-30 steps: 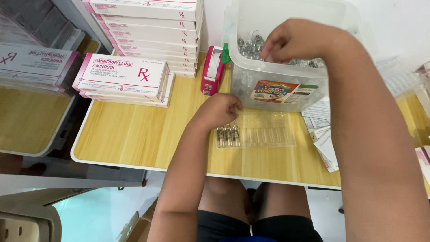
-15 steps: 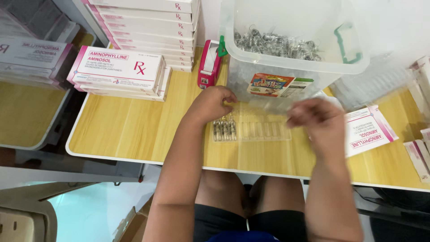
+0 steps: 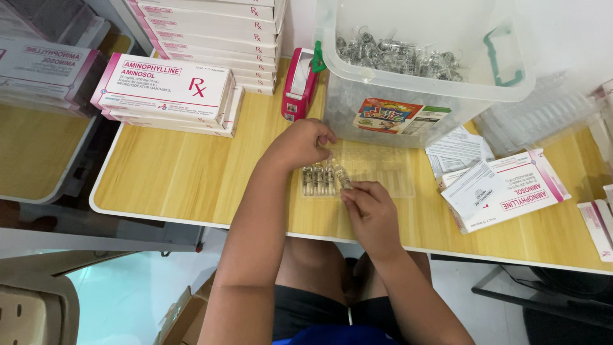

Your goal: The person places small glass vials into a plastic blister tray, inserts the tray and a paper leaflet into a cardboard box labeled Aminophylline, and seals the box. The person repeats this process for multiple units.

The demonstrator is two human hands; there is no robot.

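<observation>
R hand pinches one small glass ampoule betw thumb and forefinger, tip end angled up-left, right over the clear plastic blister tray lying on the wooden surface. Fingers narrow, closed on the ampoule. L hand rests on the tray's far-left corner, fingers curled down, seemingly steadying it; can't tell if anything's held in it. A few filled ampoules already sit side by side in the tray's left slots, rest of the slots empty.

Risks, as I judge them:
- Ampoule is tilted vs the slot; pressed in at that angle it could jam or snap at the thin neck — glass, brittle.
- Tray is flimsy and light; if L hand lets up, tray may slide or flip and the seated ampoules roll out toward the near edge of the surface, which is close.
- Clear storage bin of loose ampoules stands just behind the tray; an elbow or wrist bump could jostle it.
- Pink-and-white medicine box and leaflets just R of the tray crowd the space.
</observation>
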